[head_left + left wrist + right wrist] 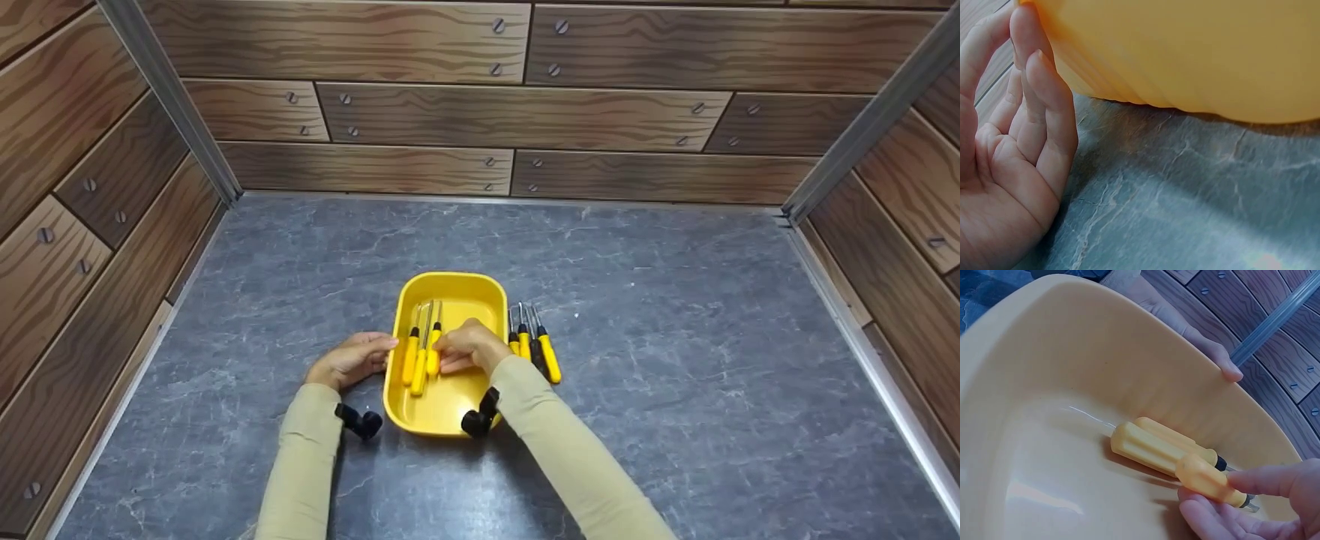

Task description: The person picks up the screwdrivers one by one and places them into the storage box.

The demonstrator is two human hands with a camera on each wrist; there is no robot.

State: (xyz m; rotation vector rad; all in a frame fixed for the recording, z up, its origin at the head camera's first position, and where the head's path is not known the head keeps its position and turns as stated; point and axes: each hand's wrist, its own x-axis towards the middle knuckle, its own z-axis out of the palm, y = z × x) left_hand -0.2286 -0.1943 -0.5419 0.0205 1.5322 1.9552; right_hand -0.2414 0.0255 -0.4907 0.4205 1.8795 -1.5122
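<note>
A yellow plastic tray (pixel 442 414) stands on the table with three yellow-handled screwdrivers in it. My right hand (pixel 471 346) reaches inside and pinches one screwdriver (pixel 1202 478) by its handle between thumb and fingers, close over the tray floor. Beside it on the left lie the other two, a longer screwdriver (pixel 418 375) and a shorter-looking screwdriver (pixel 410 360), tips pointing away from me. At the tray's left side my left hand (pixel 351 361) holds the rim, thumb over the edge and fingers (pixel 1053 107) against the outer wall.
Just right of the tray, several hand tools (pixel 547 352) with thin metal shafts lie side by side, mostly yellow-handled, one black; the tray rim partly hides the leftmost. Wood-patterned walls (pixel 420 112) enclose the grey marbled table (pixel 690 360) at the back and both sides.
</note>
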